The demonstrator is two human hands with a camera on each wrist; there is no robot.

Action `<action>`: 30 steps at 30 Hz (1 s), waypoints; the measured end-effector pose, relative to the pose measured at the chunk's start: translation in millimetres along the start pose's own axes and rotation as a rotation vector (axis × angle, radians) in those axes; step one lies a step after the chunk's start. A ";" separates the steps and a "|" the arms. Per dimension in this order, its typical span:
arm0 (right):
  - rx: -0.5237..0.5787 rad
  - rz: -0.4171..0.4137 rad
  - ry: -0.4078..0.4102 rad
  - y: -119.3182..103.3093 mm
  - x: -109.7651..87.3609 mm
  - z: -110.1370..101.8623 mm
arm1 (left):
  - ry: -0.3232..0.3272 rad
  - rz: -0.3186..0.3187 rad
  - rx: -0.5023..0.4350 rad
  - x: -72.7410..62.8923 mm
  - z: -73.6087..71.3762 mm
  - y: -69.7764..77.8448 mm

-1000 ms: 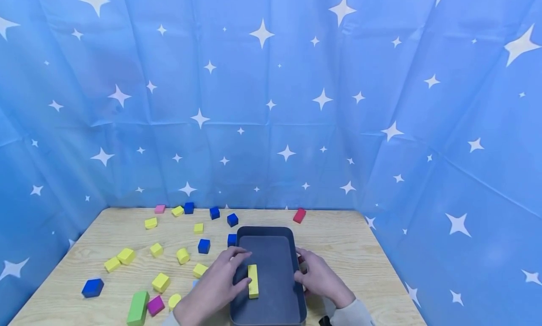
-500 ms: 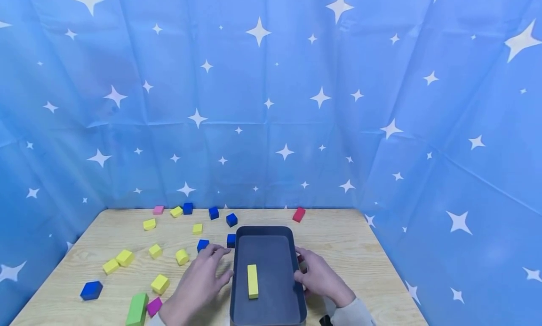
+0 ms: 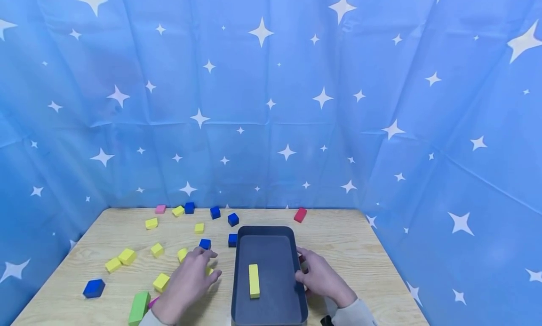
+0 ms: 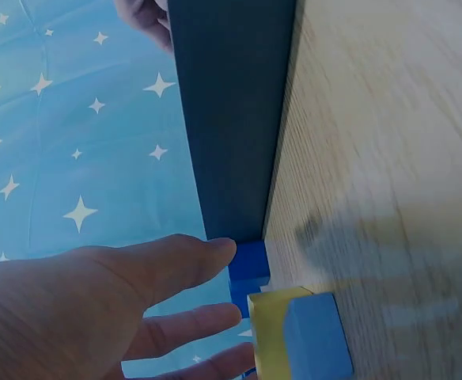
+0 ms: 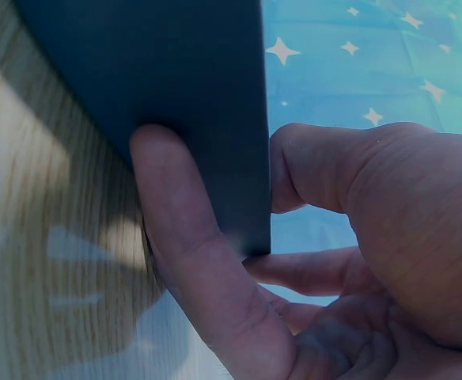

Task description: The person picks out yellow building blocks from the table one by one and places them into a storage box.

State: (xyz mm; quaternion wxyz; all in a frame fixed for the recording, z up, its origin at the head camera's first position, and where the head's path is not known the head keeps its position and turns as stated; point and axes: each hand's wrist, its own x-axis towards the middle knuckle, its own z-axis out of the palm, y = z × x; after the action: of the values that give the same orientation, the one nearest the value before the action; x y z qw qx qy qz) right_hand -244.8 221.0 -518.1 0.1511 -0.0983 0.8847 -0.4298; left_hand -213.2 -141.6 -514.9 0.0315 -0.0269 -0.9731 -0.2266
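A dark grey rectangular tray [image 3: 275,269] stands on the table, with a long yellow block [image 3: 254,281] lying inside towards its left. My right hand [image 3: 323,276] grips the tray's right side, thumb at the rim and fingers against the outer wall [image 5: 215,87]. To the left of the tray, my left hand [image 3: 188,279] hovers over the scattered blocks, fingers loosely spread and nothing held. In the left wrist view its fingertips come right by a yellow block [image 4: 270,340], with a light blue block [image 4: 318,336] beside that and a dark blue block [image 4: 249,261] beyond.
Several yellow blocks [image 3: 127,256] and blue blocks [image 3: 94,288] are spread over the left half of the wooden table [image 3: 347,241]. A green block [image 3: 139,308] lies at the front left, a red one [image 3: 300,215] at the back. Behind hangs a blue star-patterned curtain [image 3: 271,138].
My left hand has let go of the long yellow block in the tray and moved left, out over the loose blocks. My right hand keeps its grip on the tray.
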 end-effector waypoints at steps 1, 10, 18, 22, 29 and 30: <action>0.000 0.000 0.001 0.2 0.3 0.0 | -0.002 -0.002 -0.002 0.6 0.1 -0.5; 0.018 0.012 -0.001 0.5 -0.4 0.6 | -0.043 -0.018 -0.007 2.3 -0.5 -3.5; 0.017 0.010 -0.010 3.6 0.4 1.6 | -0.067 -0.026 -0.021 1.3 -0.6 -10.9; 0.017 0.009 -0.011 5.1 1.7 1.4 | -0.070 -0.027 -0.040 2.9 0.1 -10.4; 0.042 -0.017 0.001 6.7 1.1 -1.2 | -0.073 -0.035 -0.040 3.2 -1.6 -10.5; 0.045 -0.016 0.003 7.1 0.9 -1.7 | -0.073 -0.034 -0.040 3.2 -1.8 -10.6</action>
State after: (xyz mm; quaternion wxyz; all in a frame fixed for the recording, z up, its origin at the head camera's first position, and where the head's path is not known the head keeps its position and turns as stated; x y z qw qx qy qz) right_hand -246.5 226.3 -522.9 0.1487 -0.1016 0.8741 -0.4512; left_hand -217.0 -151.8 -517.7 -0.0084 -0.0191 -0.9693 -0.2452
